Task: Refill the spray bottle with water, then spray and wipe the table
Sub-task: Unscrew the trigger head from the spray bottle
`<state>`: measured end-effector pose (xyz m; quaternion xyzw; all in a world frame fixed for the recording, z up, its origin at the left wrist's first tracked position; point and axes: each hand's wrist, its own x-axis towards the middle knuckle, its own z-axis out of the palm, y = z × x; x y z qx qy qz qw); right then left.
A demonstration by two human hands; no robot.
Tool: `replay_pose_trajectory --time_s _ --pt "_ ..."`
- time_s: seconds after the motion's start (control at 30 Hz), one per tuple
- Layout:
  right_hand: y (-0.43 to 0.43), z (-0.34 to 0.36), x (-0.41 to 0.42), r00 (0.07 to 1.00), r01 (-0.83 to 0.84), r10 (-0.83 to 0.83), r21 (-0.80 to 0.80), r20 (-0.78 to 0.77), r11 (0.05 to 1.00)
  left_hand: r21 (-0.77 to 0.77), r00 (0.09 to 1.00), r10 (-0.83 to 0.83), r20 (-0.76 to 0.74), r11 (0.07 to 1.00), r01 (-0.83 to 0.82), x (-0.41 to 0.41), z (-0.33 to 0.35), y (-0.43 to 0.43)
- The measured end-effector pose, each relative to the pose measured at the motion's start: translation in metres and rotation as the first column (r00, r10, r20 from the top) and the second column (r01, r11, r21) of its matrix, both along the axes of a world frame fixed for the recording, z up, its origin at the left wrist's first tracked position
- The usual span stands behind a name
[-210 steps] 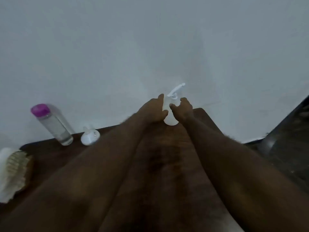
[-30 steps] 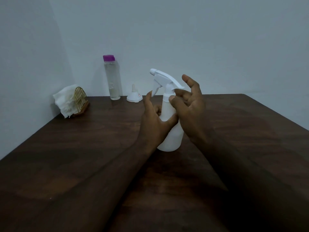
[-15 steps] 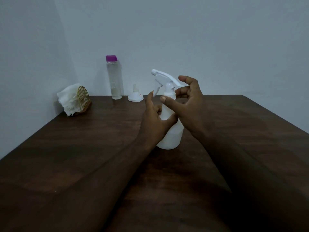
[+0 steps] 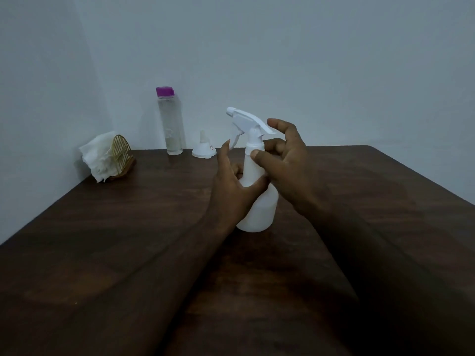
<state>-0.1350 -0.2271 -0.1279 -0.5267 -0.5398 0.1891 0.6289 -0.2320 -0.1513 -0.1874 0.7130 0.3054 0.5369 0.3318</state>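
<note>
A white spray bottle (image 4: 259, 209) stands upright in the middle of the dark wooden table (image 4: 128, 227), its trigger head pointing left. My left hand (image 4: 231, 186) grips the bottle's body from the left, thumb across its front. My right hand (image 4: 285, 165) pinches the white collar under the trigger head with thumb and fingers. Against the back wall stands a clear water bottle (image 4: 171, 124) with a purple cap, and a small white funnel (image 4: 203, 148) lies upside down beside it.
A gold wire holder with white napkins (image 4: 106, 156) sits in the table's back left corner, by the side wall. Bare tabletop stretches to the left, to the right and in front of the spray bottle.
My right hand has closed in from spread fingers onto the collar under the trigger head. The left hand keeps its hold on the bottle. The bottle has stayed in place.
</note>
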Motion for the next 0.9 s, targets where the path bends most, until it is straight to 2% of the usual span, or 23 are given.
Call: replay_pose_trajectory --time_s 0.07,0.27,0.43,0.53,0.63,0.8,0.83,0.9 --pt "0.001 -0.002 0.0 1.0 -0.018 0.018 -0.016 0.0 1.0 0.018 1.0 0.014 -0.008 1.0 -0.014 0.0 0.0 0.0" --pt "0.002 0.0 -0.005 0.994 0.094 -0.095 0.02 0.047 0.995 0.009 1.0 0.0 -0.016 1.0 0.0 -0.002 0.002 -0.004" --pt "0.001 0.002 0.001 0.997 -0.063 0.063 -0.013 -0.04 0.998 0.004 1.0 -0.027 -0.006 1.0 0.027 -0.002 0.004 -0.007" --pt "0.001 0.003 -0.002 0.999 0.019 -0.019 -0.009 0.042 1.0 0.029 0.999 0.002 -0.046 1.0 -0.001 -0.003 0.005 -0.006" --pt "0.002 0.007 -0.003 0.995 0.073 -0.074 0.027 0.063 0.997 -0.001 0.998 -0.038 -0.045 0.999 0.038 -0.004 0.005 -0.004" --pt "-0.001 0.016 0.012 0.993 0.055 -0.045 0.092 -0.11 0.994 -0.007 0.997 0.003 -0.082 1.0 -0.003 -0.009 0.008 -0.007" --pt "-0.002 0.018 0.017 0.985 0.063 -0.047 0.092 -0.168 0.994 0.018 0.993 0.034 -0.111 0.999 -0.032 -0.011 0.011 -0.008" --pt "-0.003 0.021 0.027 0.95 0.055 -0.023 0.095 -0.312 0.994 0.163 0.975 0.139 -0.172 0.98 -0.111 -0.017 0.016 -0.006"
